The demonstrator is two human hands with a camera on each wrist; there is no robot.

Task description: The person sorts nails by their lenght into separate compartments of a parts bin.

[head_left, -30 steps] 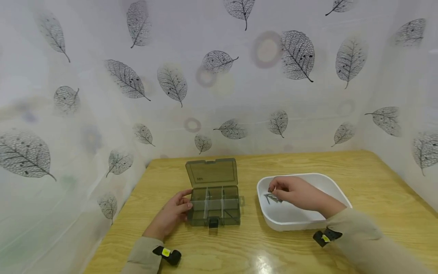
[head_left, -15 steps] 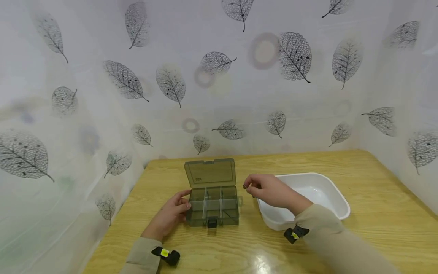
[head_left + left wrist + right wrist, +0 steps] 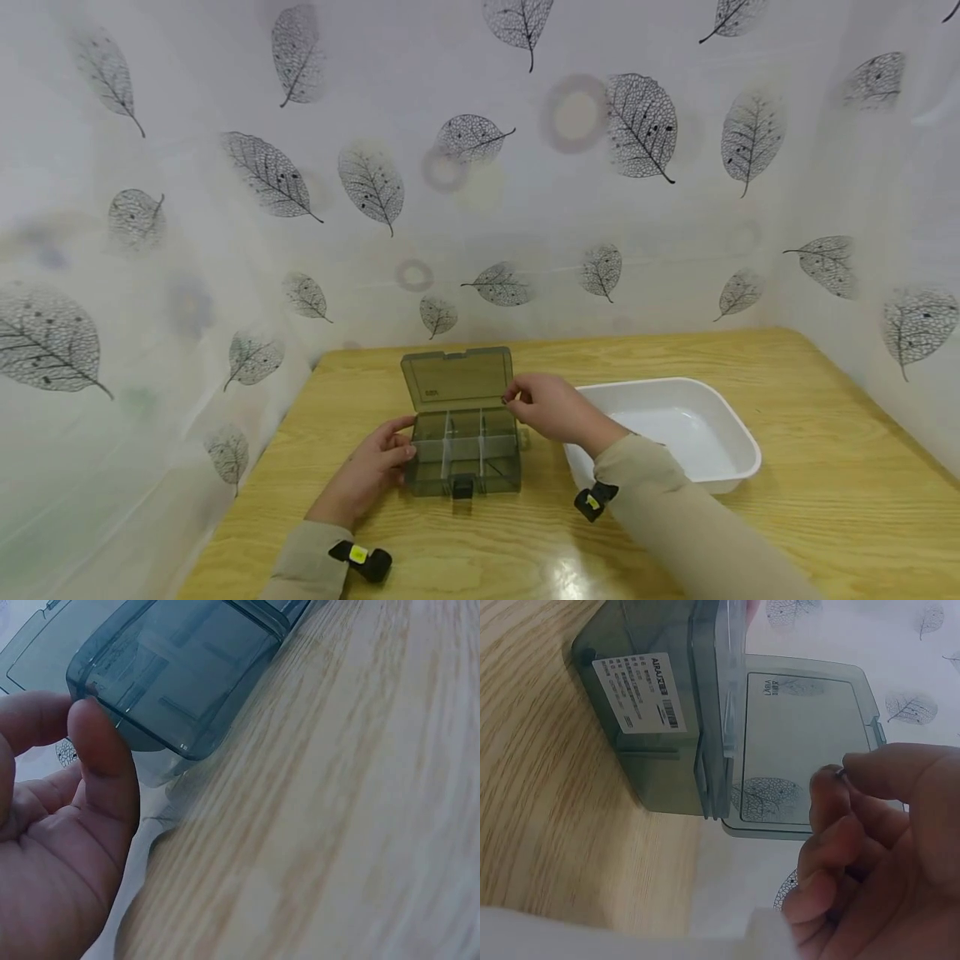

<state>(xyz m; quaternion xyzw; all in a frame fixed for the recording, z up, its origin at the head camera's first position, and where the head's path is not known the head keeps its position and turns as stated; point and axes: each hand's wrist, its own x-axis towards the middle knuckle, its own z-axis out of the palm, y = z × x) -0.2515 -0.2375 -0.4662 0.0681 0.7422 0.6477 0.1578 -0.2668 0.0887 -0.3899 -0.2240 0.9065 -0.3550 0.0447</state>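
Observation:
A smoky-grey divided storage box (image 3: 429, 480) stands on the table, its lid (image 3: 459, 380) raised at the back. Thumb and fingers of my left hand (image 3: 367, 471) hold the box at its left side; the left wrist view shows them at a corner. My right hand (image 3: 553, 408) hovers above the box's back right corner. Between its thumb and forefinger it pinches a small, thin metal piece (image 3: 841, 773), mostly hidden, so screw or nail I cannot tell. A thin dark piece (image 3: 499, 470) shows in the front right compartment.
A white tray (image 3: 723, 454) stands right of the box, partly under my right forearm, which hides its left part. The wooden table (image 3: 480, 550) meets a leaf-patterned curtain (image 3: 525, 208) at the back and sides.
My right hand has lifted from the tray, where several thin metal pieces lay, and moved left to the box with one pinched. My left hand keeps its place on the box.

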